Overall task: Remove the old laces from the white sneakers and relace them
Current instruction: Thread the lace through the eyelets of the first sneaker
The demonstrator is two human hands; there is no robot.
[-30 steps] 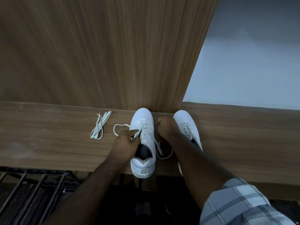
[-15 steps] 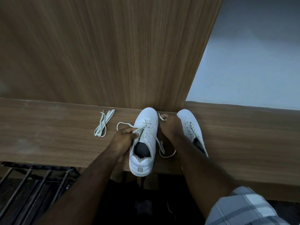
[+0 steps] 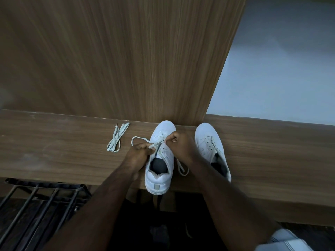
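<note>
On the wooden shelf (image 3: 54,156), left hand (image 3: 139,153) and right hand (image 3: 178,142) each pinch the lace (image 3: 137,139) over the left sneaker (image 3: 160,160); uneven pulling would likely unthread an eyelet.

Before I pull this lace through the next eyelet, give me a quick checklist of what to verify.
1. Left hand pinches the lace at the eyelets: ok.
2. Right hand grip on the other lace strand: ok.
3. Left sneaker flat on the wooden ledge: ok, though its heel overhangs the edge.
4. Loose lace ends free of tangles: cannot tell.
5. Right sneaker laced: not ok, its eyelets are bare.
6. Spare lace bundle within reach on the ledge: ok.
</note>
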